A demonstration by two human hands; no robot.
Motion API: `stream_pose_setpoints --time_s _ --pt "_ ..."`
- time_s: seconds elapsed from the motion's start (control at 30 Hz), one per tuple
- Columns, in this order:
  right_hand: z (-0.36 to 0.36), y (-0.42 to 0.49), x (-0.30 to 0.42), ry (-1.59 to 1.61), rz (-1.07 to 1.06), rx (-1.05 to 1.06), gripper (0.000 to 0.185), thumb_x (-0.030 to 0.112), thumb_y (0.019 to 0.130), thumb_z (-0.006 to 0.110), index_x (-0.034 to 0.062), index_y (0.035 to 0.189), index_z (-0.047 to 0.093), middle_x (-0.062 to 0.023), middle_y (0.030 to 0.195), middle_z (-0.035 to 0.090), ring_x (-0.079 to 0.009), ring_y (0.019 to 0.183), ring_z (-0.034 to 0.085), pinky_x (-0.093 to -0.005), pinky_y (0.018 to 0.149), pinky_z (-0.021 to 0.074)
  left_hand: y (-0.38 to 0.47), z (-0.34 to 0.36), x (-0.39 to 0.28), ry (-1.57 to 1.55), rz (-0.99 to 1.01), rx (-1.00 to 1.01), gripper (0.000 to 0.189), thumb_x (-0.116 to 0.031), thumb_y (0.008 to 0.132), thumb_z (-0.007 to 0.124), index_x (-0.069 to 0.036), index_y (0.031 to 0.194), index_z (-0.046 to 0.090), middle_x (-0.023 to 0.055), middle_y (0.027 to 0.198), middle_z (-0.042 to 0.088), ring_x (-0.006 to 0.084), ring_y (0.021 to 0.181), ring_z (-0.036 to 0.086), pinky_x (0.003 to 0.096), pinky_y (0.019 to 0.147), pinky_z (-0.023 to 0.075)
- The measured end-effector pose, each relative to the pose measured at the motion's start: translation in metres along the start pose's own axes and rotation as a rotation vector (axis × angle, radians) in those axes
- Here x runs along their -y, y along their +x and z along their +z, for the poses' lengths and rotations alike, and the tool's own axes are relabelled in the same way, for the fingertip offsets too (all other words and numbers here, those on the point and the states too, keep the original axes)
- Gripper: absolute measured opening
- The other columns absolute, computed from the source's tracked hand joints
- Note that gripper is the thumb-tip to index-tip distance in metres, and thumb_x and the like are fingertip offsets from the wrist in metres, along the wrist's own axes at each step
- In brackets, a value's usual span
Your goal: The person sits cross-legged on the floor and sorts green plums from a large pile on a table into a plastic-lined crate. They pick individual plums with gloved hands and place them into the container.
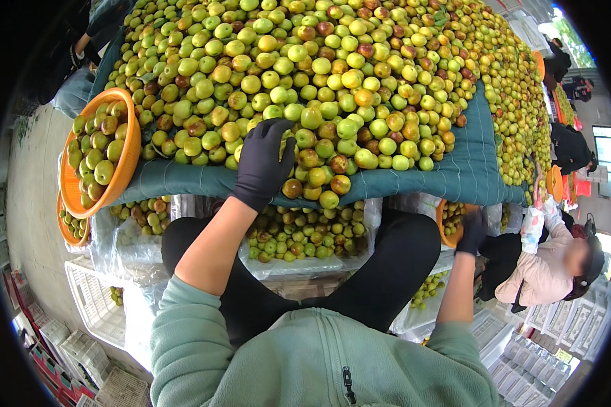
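A large heap of green and reddish-brown jujubes (305,66) covers a table padded with dark teal quilted cloth (476,137). My left hand (265,165), in a dark glove, is at the heap's near edge. Its fingers and thumb curl around a yellowish-green jujube (285,145), partly hidden by the glove. My right hand (472,231), also gloved, is low on the right, blurred, beside an orange basket (439,224) with jujubes in it. Whether that hand holds anything is not visible. Several jujubes (315,183) spill over the padded edge below my left hand.
An orange basket of jujubes (127,170) leans at the table's left corner. Between my knees sits a plastic-lined container (290,269) of jujubes. A white crate (89,305) stands at lower left. A person in a pink jacket (539,277) works on the right.
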State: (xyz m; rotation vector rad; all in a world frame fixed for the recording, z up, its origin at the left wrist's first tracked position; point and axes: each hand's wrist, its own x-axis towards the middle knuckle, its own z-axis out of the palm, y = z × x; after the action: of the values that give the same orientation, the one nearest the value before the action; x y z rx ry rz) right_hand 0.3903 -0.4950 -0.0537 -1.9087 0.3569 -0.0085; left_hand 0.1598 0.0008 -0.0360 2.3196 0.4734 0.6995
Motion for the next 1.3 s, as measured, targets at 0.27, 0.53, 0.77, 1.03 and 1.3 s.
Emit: stream_pose_setpoints --time_s 0.27,0.53,0.77,1.03,1.3 --pt "0.42 -0.169 0.184 -0.455 -1.669 0.658 0.034 0.013 0.083 0.06 0.0092 0.117 0.059 -0.0135 0.11 0.06 -0.0308 0.106 0.056 -0.0405 0.09 0.0464 0.009 -0.013 0.002 -0.022 -0.056 -0.096 0.024 -0.009 0.083 0.064 -0.007 0.107 0.061 0.0155 0.103 0.062 0.0349 0.096 0.058 0.0424 0.081 0.0479" --pt "0.467 -0.165 0.184 -1.035 -1.399 0.776 0.02 0.024 0.086 0.052 0.0119 0.099 0.061 -0.0132 0.089 0.063 -0.0335 0.083 0.062 -0.0456 0.072 0.0508 0.01 -0.029 0.011 -0.111 -0.096 -0.067 0.028 -0.009 0.083 0.065 -0.005 0.109 0.059 0.016 0.105 0.06 0.0348 0.095 0.059 0.0404 0.08 0.0498" --pt "0.455 -0.153 0.171 -1.087 -1.205 0.773 0.022 0.029 0.09 0.048 0.0091 0.095 0.058 -0.0167 0.094 0.062 -0.0358 0.082 0.063 -0.0487 0.069 0.0502 0.017 -0.02 0.008 -0.208 -0.098 -0.071 0.026 -0.009 0.083 0.065 -0.004 0.108 0.059 0.0155 0.102 0.061 0.0338 0.091 0.06 0.0391 0.076 0.0498" --pt "0.421 -0.144 0.161 -1.065 -1.297 0.946 0.023 0.023 0.083 0.058 0.0107 0.103 0.057 -0.0187 0.099 0.06 -0.0351 0.085 0.064 -0.0461 0.073 0.0525 0.019 -0.017 0.012 -0.212 -0.091 -0.073 0.025 -0.01 0.084 0.065 -0.004 0.108 0.059 0.0149 0.1 0.06 0.0328 0.09 0.06 0.0385 0.074 0.05" --pt "0.459 -0.205 0.2 -0.48 -1.328 0.787 0.02 0.021 0.077 0.06 0.0119 0.095 0.06 -0.0095 0.085 0.067 -0.0301 0.079 0.065 -0.0427 0.067 0.0507 0.019 -0.012 0.01 -0.259 -0.096 -0.067 0.026 -0.01 0.083 0.063 -0.003 0.108 0.058 0.017 0.102 0.059 0.0358 0.09 0.059 0.0416 0.076 0.0493"
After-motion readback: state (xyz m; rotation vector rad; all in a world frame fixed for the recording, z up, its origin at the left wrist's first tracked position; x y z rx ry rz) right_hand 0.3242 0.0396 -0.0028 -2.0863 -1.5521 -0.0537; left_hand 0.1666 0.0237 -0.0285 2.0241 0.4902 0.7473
